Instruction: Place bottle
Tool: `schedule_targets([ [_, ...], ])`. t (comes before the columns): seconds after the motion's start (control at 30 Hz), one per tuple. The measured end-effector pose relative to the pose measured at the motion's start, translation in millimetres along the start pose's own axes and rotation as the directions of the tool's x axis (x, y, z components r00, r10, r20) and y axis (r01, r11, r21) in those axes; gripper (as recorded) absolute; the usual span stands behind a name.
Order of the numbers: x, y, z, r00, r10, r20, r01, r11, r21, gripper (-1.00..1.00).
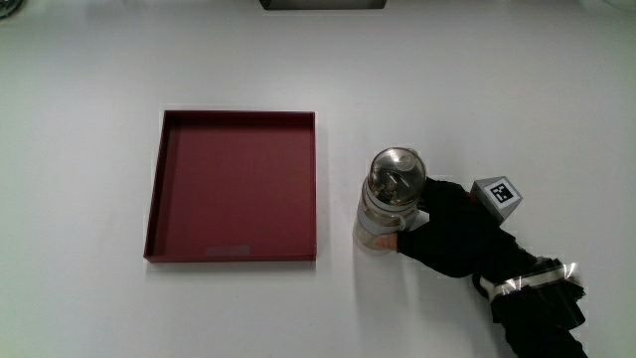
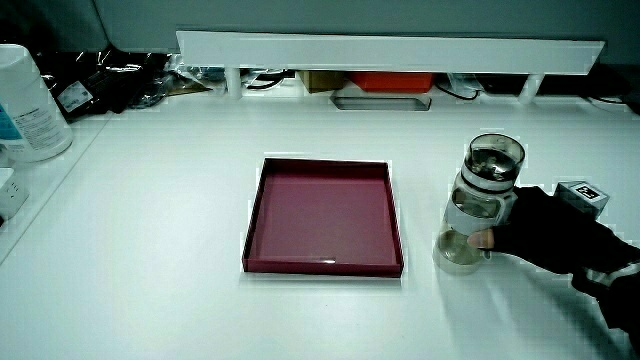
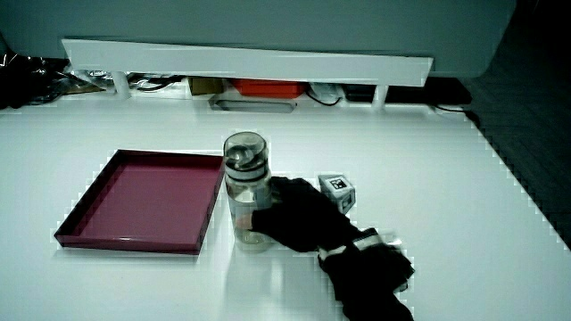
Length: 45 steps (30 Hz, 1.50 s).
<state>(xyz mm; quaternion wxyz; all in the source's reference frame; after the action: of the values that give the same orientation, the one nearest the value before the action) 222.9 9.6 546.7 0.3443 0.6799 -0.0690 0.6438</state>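
While upright, bottle (image 1: 392,200) fills grip (image 1: 449,228).

A shallow dark red tray (image 1: 159,189) lies flat on the white tabletop (image 1: 89,80), a low white partition (image 2: 390,50) runs along the tabletop's edge, and a white container (image 2: 25,105) stands near the tabletop's corner.

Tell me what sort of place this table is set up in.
Probably a lab or recording workbench: a bare white table, a low white partition with cables and gear past it, and a black-gloved hand wearing a patterned tracking cube, gripping a clear glass bottle beside a dark red square tray.
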Motion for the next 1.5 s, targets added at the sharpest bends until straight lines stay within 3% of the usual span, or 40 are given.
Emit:
schedule_targets([
  [0.27, 5.2, -0.8, 1.1, 0.999, -0.012, -0.035, 0.012, 0.9999, 0.001, -0.16],
  [0.83, 12.1, -3.8, -2.8, 1.000, -0.020, -0.012, 0.020, 0.9998, -0.001, -0.61],
  [0.9, 10.5, -5.9, -1.9, 1.000, -0.024, -0.019, 0.024, 0.9997, -0.001, -0.66],
  [1.03, -1.1, -9.9, 4.3, 0.998, -0.048, -0.034, 0.046, 0.9976, -0.051, -0.76],
  [1.13, -17.9, -15.5, 12.7, 0.998, -0.067, 0.019, 0.069, 0.9938, -0.087, -0.84],
  [1.17, -24.3, -16.9, 15.7, 0.995, -0.083, 0.063, 0.089, 0.9915, -0.095, -0.87],
  [1.23, -41.6, -20.2, 19.6, 0.976, -0.120, 0.180, 0.141, 0.9838, -0.110, -0.92],
  [1.27, -48.7, -22.2, 22.2, 0.961, -0.137, 0.242, 0.165, 0.9812, -0.101, -0.95],
  [1.33, -62.4, -27.0, 26.8, 0.917, -0.158, 0.366, 0.196, 0.9782, -0.069, -1.00],
  [1.4, -75.0, -33.3, 28.9, 0.882, -0.174, 0.438, 0.218, 0.9746, -0.052, -1.00],
  [1.43, -81.5, -37.1, 29.6, 0.859, -0.196, 0.473, 0.240, 0.9702, -0.034, -1.00],
  [1.5, -89.0, -42.1, 31.6, 0.834, -0.170, 0.525, 0.224, 0.9739, -0.040, -1.00],
])
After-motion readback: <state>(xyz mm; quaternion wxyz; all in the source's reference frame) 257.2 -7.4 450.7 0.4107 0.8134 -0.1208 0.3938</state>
